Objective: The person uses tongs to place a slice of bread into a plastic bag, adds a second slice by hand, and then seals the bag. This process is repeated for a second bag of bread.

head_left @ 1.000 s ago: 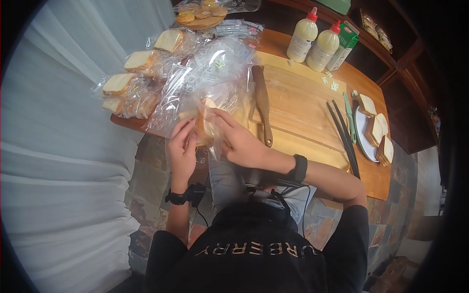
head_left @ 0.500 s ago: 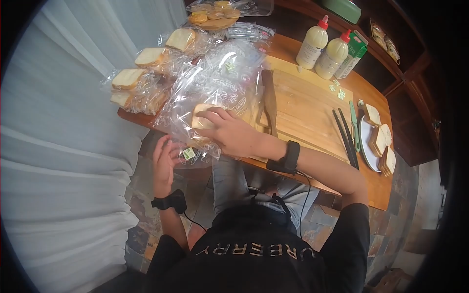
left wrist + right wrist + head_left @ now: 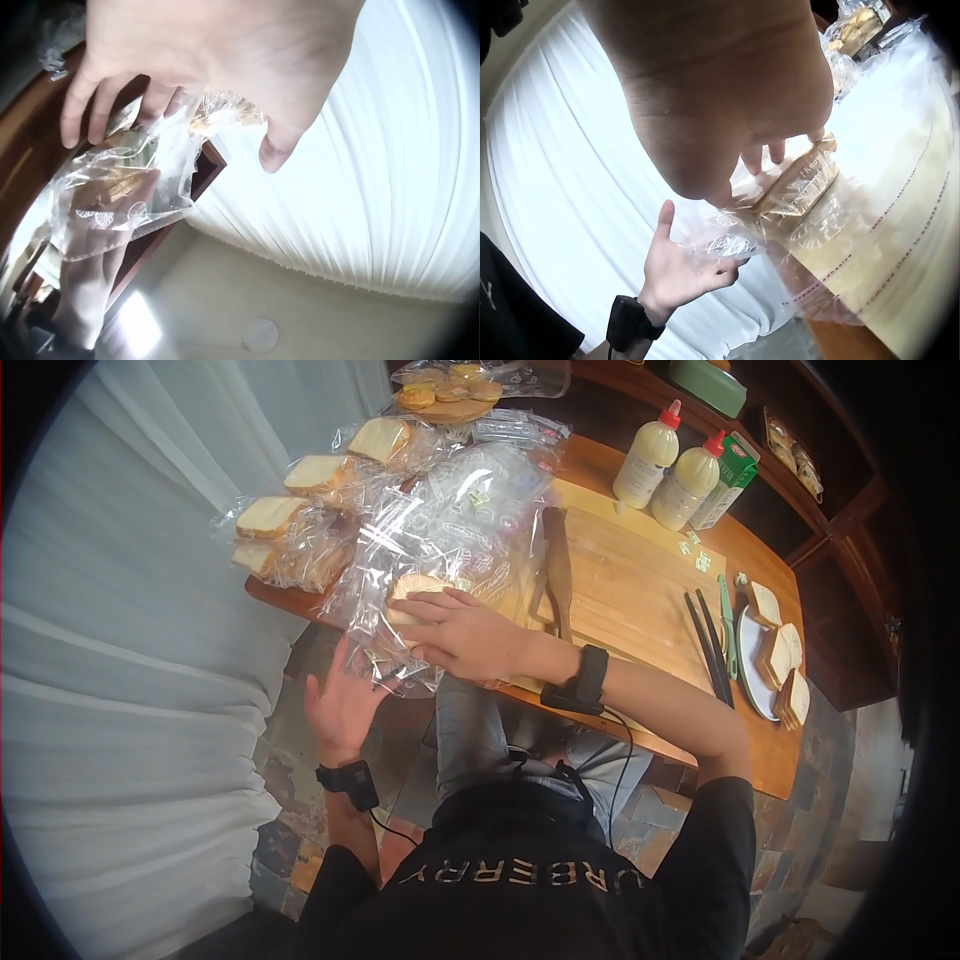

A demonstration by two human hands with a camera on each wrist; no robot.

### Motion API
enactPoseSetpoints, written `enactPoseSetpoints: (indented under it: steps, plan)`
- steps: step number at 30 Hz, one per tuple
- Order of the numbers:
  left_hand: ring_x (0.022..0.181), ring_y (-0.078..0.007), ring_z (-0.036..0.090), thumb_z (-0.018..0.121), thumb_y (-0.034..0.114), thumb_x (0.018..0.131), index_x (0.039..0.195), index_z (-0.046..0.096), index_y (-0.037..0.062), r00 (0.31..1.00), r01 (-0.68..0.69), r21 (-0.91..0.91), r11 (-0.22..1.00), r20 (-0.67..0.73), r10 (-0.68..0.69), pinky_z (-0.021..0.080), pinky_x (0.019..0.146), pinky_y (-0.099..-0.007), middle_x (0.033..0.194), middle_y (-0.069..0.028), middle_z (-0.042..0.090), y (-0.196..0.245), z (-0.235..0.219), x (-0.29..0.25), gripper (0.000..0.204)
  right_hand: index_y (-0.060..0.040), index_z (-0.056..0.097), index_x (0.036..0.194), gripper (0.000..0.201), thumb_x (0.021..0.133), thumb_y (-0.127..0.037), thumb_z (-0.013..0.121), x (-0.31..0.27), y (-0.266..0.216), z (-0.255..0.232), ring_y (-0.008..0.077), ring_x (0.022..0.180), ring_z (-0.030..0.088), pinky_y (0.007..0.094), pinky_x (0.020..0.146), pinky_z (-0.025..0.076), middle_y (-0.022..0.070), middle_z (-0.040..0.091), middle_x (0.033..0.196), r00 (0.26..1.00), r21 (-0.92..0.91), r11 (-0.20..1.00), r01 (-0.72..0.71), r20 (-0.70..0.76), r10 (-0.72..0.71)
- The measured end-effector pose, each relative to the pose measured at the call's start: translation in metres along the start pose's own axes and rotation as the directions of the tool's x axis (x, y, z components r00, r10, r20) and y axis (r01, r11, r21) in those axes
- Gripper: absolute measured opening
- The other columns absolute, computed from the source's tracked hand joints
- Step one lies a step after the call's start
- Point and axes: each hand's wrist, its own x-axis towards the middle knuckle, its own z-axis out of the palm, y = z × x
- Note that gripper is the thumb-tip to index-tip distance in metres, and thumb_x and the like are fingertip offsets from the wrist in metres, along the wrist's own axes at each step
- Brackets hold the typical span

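Right hand: the right hand [image 3: 462, 638] lies palm-down with fingers spread nearly straight on a bagged bread slice [image 3: 412, 596], pressing it against the near edge of the table [image 3: 770, 745]; it clasps nothing.
Left hand: the left hand [image 3: 343, 705] is held below the table edge, palm up and fingers loosely extended, just under the hanging end of the plastic bag [image 3: 400, 660]; the fingertips touch the loose film and do not grip it, as the left wrist view shows.
Bread slice: it sits inside the clear bag, directly beneath the right hand's fingers, at the table's near edge.
Plastic bag: clear printed film, crumpled, running from under the right hand away across the table, with its open end drooping over the edge toward the left palm.
Beyond the right hand: a wooden cutting board [image 3: 630, 585] with a wooden spatula [image 3: 557, 570] lying on it, just past the right wrist.
Beyond the left hand: several more wrapped bread slices [image 3: 270, 520] lined up along the table's far-left side.
Right of the right forearm: dark chopsticks [image 3: 706, 645] and a white plate [image 3: 750, 660] carrying cut bread pieces [image 3: 777, 650].
Far from both hands: two squeeze bottles [image 3: 665, 470] with red caps beside a green carton [image 3: 728, 480].
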Motion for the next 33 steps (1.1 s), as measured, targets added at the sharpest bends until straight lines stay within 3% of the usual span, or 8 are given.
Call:
enactPoseSetpoints:
  steps: [5, 8, 12, 17, 23, 28, 31, 33]
  plan:
    - [0.145, -0.0380, 0.029, 0.070, 0.059, 0.080, 0.157, 0.018, 0.0063, 0.988, -0.114, 0.052, 0.992, 0.107, 0.108, 0.021, 0.117, -0.0627, 0.157, -0.0187, 0.030, -0.010, 0.004, 0.002, 0.107, -0.0156, 0.053, 0.135, 0.041, 0.097, -0.029, 0.058, 0.010, -0.007, -0.003, 0.0335, 0.135, 0.044, 0.0517, 0.102, 0.042, 0.0101, 0.048, 0.147, 0.983, 0.156, 0.986, -0.058, -0.161, 0.084]
    - [0.145, -0.0361, 0.029, 0.081, 0.051, 0.071, 0.154, 0.023, 0.0037, 0.988, -0.146, -0.032, 0.989, -0.051, 0.144, 0.014, 0.119, -0.0651, 0.156, -0.0158, 0.032, -0.025, 0.006, 0.001, 0.112, -0.0150, 0.051, 0.135, 0.045, 0.093, -0.029, 0.062, 0.014, -0.014, -0.003, 0.0336, 0.130, 0.048, 0.0512, 0.099, 0.044, 0.0087, 0.050, 0.143, 0.972, 0.111, 0.990, -0.087, -0.206, 0.109]
    - [0.144, -0.0318, 0.031, 0.080, 0.030, 0.078, 0.151, 0.028, 0.0090, 0.979, -0.195, 0.099, 0.976, 0.076, 0.188, 0.017, 0.120, -0.0628, 0.151, -0.0127, 0.036, -0.038, 0.018, 0.002, 0.092, -0.0157, 0.057, 0.130, 0.045, 0.089, -0.029, 0.068, 0.019, -0.031, -0.009, 0.0301, 0.128, 0.048, 0.0463, 0.102, 0.040, 0.0085, 0.051, 0.142, 0.958, -0.024, 0.990, -0.139, -0.257, 0.128]
    - [0.137, -0.0273, 0.044, 0.071, 0.011, 0.086, 0.149, 0.032, 0.0084, 0.977, -0.191, 0.144, 0.971, -0.066, 0.202, 0.033, 0.115, -0.0564, 0.145, -0.0096, 0.045, -0.040, 0.029, 0.004, 0.074, -0.0172, 0.061, 0.125, 0.049, 0.079, -0.025, 0.073, 0.018, -0.053, -0.017, 0.0247, 0.124, 0.049, 0.0427, 0.099, 0.037, 0.0049, 0.053, 0.138, 0.935, -0.140, 0.988, -0.065, -0.356, 0.011]
    - [0.129, -0.0248, 0.051, 0.059, 0.014, 0.099, 0.147, 0.036, 0.0064, 0.956, -0.121, 0.180, 0.976, -0.243, 0.163, 0.043, 0.108, -0.0444, 0.141, -0.0095, 0.050, -0.040, 0.052, 0.012, 0.053, -0.0086, 0.057, 0.128, 0.052, 0.080, -0.021, 0.072, -0.008, -0.074, -0.039, 0.0258, 0.126, 0.049, 0.0425, 0.101, 0.038, 0.0086, 0.050, 0.144, 0.935, -0.113, 0.993, -0.033, -0.354, -0.009]
    - [0.131, -0.0259, 0.051, 0.057, 0.021, 0.102, 0.149, 0.034, 0.0059, 0.982, -0.085, 0.083, 0.993, -0.163, 0.097, 0.043, 0.108, -0.0457, 0.144, -0.0114, 0.049, -0.049, 0.072, 0.018, 0.055, -0.0015, 0.055, 0.128, 0.053, 0.081, -0.016, 0.073, -0.046, -0.070, -0.061, 0.0320, 0.127, 0.049, 0.0449, 0.101, 0.039, 0.0147, 0.051, 0.141, 0.929, 0.006, 0.999, -0.044, -0.367, 0.043]
    - [0.133, -0.0272, 0.049, 0.058, 0.022, 0.101, 0.149, 0.033, 0.0056, 0.991, -0.070, 0.104, 0.992, -0.111, 0.081, 0.041, 0.110, -0.0467, 0.146, -0.0124, 0.047, -0.056, 0.080, 0.020, 0.056, 0.0016, 0.052, 0.130, 0.060, 0.078, -0.018, 0.075, -0.078, -0.060, -0.078, 0.0353, 0.126, 0.048, 0.0439, 0.102, 0.039, 0.0189, 0.052, 0.132, 0.896, -0.065, 0.995, -0.072, -0.442, 0.036]
    - [0.136, -0.0282, 0.047, 0.060, 0.018, 0.099, 0.149, 0.033, 0.0045, 0.994, -0.058, 0.110, 0.992, -0.083, 0.067, 0.039, 0.112, -0.0470, 0.145, -0.0133, 0.048, -0.062, 0.083, 0.021, 0.059, 0.0017, 0.041, 0.140, 0.086, 0.071, -0.024, 0.085, -0.095, -0.059, -0.092, 0.0376, 0.126, 0.048, 0.0437, 0.104, 0.040, 0.0210, 0.048, 0.133, 0.730, -0.196, 0.900, -0.390, -0.661, 0.172]
